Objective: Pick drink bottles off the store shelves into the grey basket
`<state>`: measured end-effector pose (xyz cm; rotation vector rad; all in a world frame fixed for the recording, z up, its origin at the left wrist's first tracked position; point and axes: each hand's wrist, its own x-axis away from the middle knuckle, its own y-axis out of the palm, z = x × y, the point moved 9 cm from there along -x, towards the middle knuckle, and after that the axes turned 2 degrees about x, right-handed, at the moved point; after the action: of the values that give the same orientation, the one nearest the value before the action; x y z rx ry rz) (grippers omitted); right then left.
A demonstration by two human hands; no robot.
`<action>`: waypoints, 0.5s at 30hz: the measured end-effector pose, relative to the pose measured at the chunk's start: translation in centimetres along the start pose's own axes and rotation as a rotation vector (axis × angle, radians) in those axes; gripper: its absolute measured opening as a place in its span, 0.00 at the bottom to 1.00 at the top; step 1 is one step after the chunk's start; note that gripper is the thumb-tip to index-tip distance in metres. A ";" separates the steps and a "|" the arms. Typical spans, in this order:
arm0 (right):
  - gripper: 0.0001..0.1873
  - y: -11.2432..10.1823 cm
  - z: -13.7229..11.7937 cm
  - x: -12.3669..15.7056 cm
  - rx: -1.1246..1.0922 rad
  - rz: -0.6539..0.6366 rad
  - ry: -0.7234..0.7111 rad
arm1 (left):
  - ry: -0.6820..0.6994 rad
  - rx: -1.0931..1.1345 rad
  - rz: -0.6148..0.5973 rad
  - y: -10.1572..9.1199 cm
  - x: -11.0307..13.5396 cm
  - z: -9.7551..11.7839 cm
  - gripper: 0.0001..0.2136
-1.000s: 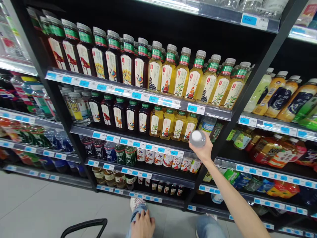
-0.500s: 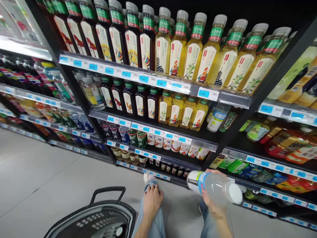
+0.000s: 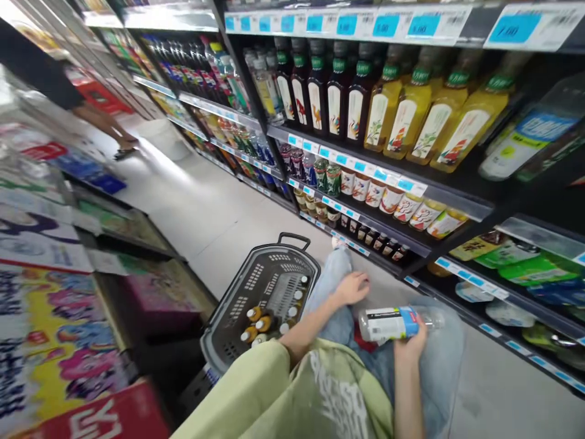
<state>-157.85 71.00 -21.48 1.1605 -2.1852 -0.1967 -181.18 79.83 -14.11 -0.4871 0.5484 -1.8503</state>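
Note:
My right hand (image 3: pixel 410 346) is closed around a clear plastic bottle (image 3: pixel 395 322) with a white and blue label, held sideways above my lap. My left hand (image 3: pixel 353 288) rests flat on my left knee, fingers loosely spread, holding nothing. A dark grey shopping basket (image 3: pixel 262 291) stands on the floor to my left, with several small capped bottles (image 3: pixel 256 323) lying in it. I am crouched in blue jeans and a light green shirt in front of black shelves (image 3: pixel 457 201) of drinks.
Rows of dark and yellow tea bottles (image 3: pixel 402 116) fill the upper shelf, small cans and cups the lower ones. Another person's legs (image 3: pixel 107 125) show far up the aisle. Low displays with colourful boxes (image 3: pixel 55 317) line the left side. Pale tiled floor (image 3: pixel 205 213) runs between.
My right hand drew the bottle off the shelf and down to my lap. The view swung left and down, bringing the basket and the aisle into sight. My left hand stayed on my knee.

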 end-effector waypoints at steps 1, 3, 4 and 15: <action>0.14 -0.3 0.4 -0.3 -0.037 0.012 0.053 | -0.020 0.220 -0.011 1.8 2.1 -0.1 0.14; 0.16 -0.9 0.9 -0.6 -0.092 0.082 0.131 | -0.077 0.581 -0.043 5.3 6.2 -0.3 0.22; 0.18 -0.8 1.0 -0.6 -0.101 0.079 0.152 | -0.099 0.694 -0.056 6.6 8.0 -0.3 0.32; 0.29 1.7 1.7 -0.1 -0.091 -0.039 0.155 | -0.057 0.601 0.034 4.7 8.4 0.5 0.45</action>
<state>-160.01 71.75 -22.18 1.1299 -1.9988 -0.2138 -180.05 70.43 -15.85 -0.1221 -0.0512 -1.8502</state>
